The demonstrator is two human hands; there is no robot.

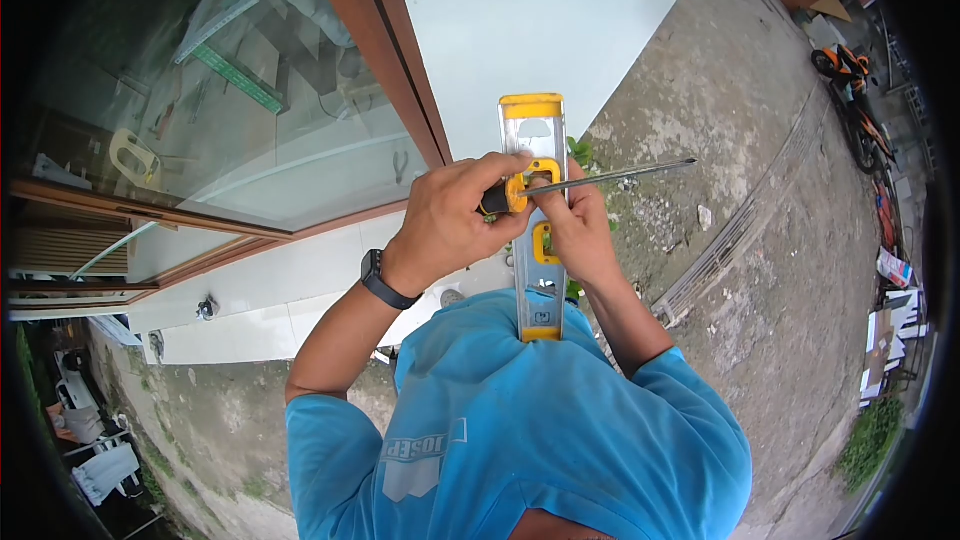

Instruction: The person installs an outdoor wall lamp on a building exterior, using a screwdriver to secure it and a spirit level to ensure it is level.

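A screwdriver [620, 177] with a black and yellow handle is gripped in my left hand [445, 205], its long metal shaft pointing right across the front of a spirit level. My right hand [580, 230] is closed around the right side of that silver spirit level [531, 130], which has yellow ends and yellow-framed windows. The right thumb lies over the level, close to the screwdriver's shaft. The level stands lengthwise ahead of my chest, its near end against my blue shirt [560, 410]. The fingers behind the level are partly hidden.
At left, a glass panel [330, 155] in a brown frame [385, 30] borders a white tiled ledge [240, 335]. A white surface [530, 20] lies ahead. Rough concrete ground [740, 270] spreads right, with an orange motorbike [855, 105] and stacked scraps [885, 340] along its edge.
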